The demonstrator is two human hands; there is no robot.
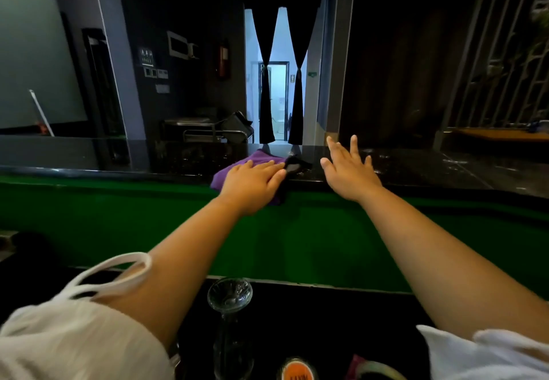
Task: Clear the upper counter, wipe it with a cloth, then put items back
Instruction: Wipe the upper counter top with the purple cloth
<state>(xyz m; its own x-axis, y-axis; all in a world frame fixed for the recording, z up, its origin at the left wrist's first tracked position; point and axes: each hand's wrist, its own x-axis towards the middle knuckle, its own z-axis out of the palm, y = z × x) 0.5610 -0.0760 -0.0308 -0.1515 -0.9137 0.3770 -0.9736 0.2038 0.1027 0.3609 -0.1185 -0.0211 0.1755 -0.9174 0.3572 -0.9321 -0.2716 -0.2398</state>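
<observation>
Left hand (252,185) flat on purple fabric cloth (258,158), fingers (273,169) straight, cloth beneath them at near edge of glossy black stone table (416,166), right hand (349,172) just right of them, fingers spread wide, empty.

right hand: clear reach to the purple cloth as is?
Probably yes. The right hand is open just right of the purple cloth on the upper counter, with nothing tall between. The left hand lies flat on the cloth, so only its far edge is free.
</observation>
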